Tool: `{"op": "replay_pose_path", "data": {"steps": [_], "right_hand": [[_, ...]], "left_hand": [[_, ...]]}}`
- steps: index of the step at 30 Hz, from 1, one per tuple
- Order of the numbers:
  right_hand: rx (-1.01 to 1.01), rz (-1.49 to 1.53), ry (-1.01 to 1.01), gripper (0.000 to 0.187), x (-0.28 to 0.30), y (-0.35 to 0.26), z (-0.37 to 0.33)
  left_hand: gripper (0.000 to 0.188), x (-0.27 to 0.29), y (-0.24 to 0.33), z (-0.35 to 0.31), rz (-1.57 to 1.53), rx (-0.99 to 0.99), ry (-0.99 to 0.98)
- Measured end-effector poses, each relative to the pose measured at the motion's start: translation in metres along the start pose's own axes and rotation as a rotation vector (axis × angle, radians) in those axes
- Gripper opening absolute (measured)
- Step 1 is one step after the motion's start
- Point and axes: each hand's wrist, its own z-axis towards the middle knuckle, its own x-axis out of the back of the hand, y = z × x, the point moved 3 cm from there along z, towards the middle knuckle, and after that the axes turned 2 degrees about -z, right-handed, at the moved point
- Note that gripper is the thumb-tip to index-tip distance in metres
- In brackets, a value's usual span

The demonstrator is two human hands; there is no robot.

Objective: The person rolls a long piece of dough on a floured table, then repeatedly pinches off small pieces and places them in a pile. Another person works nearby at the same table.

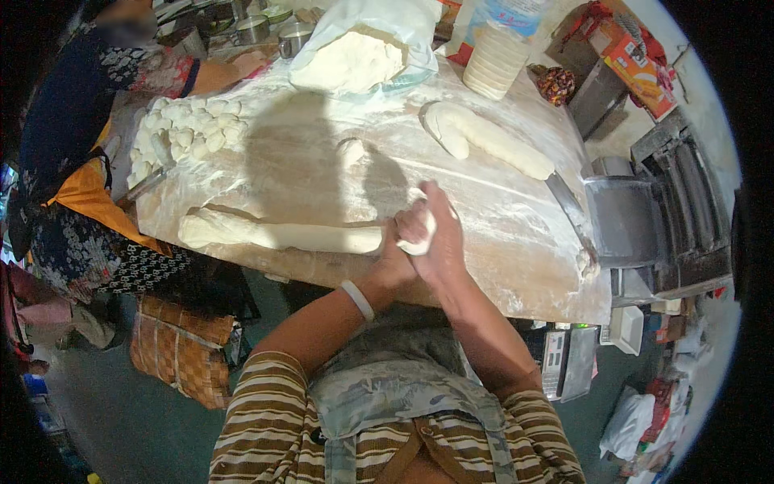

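Observation:
Both my hands are pressed together over the near edge of the floured board (500, 266). My left hand (394, 256) is closed around a piece of white dough (417, 242). My right hand (446, 240) wraps the same piece from the other side, so only part of the dough shows between the fingers. A long dough log (282, 236) lies to the left, its right end beside my left hand; I cannot tell whether they touch. Farther off sits a small dough lump (351, 152). A thick, bent dough roll (500, 143) lies at the far right.
Many small dough pieces (193, 127) cover the board's far left, where a person (72, 161) stands with an arm over the board. A flour bag (359, 60) and a plastic tub (496, 60) stand at the back. A flat blade (567, 202) and a dark machine (669, 210) are right.

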Motion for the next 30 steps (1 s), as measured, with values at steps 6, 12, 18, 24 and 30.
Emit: {"op": "replay_pose_path", "data": {"steps": [6,12,18,24,30], "right_hand": [[-0.054,-0.307,0.173,0.078,0.013,-0.016,0.050],[0.155,-0.416,0.258,0.049,0.073,0.016,0.034],[0.193,-0.370,0.157,0.025,0.065,0.048,0.020],[0.283,-0.530,0.193,0.014,0.067,0.048,0.027],[0.212,-0.143,0.280,0.012,0.061,0.046,0.038]], "left_hand": [[0.055,0.064,0.011,-0.001,0.519,-0.063,-0.337],[0.049,0.079,-0.012,-0.011,0.463,-0.051,-0.240],[0.048,0.058,0.004,-0.005,0.256,-0.133,-0.163],[0.042,0.049,-0.009,-0.008,0.501,-0.143,-0.120],[0.038,0.033,-0.001,-0.004,0.722,-0.109,-0.012]]}}
